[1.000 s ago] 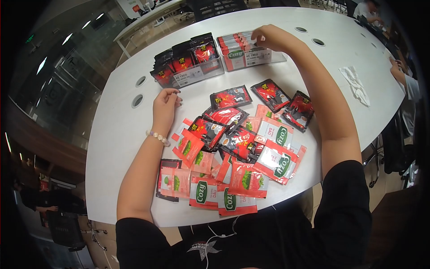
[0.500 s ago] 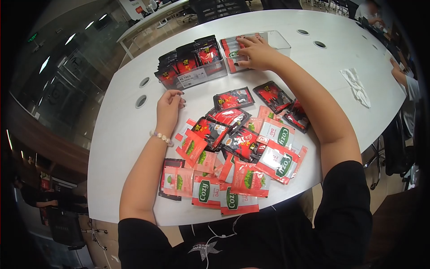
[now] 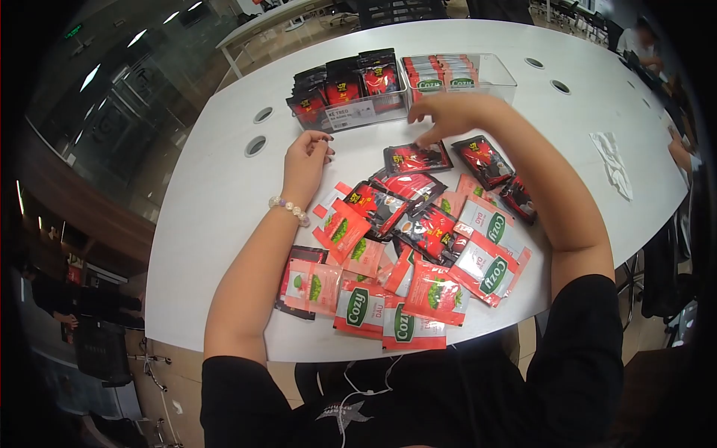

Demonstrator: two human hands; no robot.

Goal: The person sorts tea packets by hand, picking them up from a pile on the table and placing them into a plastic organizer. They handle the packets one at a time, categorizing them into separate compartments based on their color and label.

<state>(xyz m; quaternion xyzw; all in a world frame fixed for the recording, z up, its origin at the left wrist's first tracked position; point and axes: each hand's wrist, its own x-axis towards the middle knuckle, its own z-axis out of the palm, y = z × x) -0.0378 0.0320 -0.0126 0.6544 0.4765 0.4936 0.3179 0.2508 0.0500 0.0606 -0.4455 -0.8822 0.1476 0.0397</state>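
Note:
My left hand [image 3: 306, 163] rests on the white table with fingers loosely curled; whether anything is between them is hidden. My right hand [image 3: 448, 116], empty with thumb and fingers apart, hovers over a black-and-red sachet [image 3: 418, 158]. Below it spreads a loose pile of black-and-red sachets and pink Cozy sachets [image 3: 358, 308]. One clear bin [image 3: 366, 112] holds upright black-and-red sachets. Beside it, another clear bin [image 3: 497, 63] holds Cozy sachets at its left part.
A crumpled white tissue [image 3: 612, 166] lies on the right of the white table [image 3: 202, 224]. Round cable holes are set in the tabletop. Other people sit along the far right edge, and one person is at the far left.
My right hand has left the Cozy bin and come back toward me, above the nearest black-and-red sachet. The whole view has shifted slightly. My left hand stays in much the same place.

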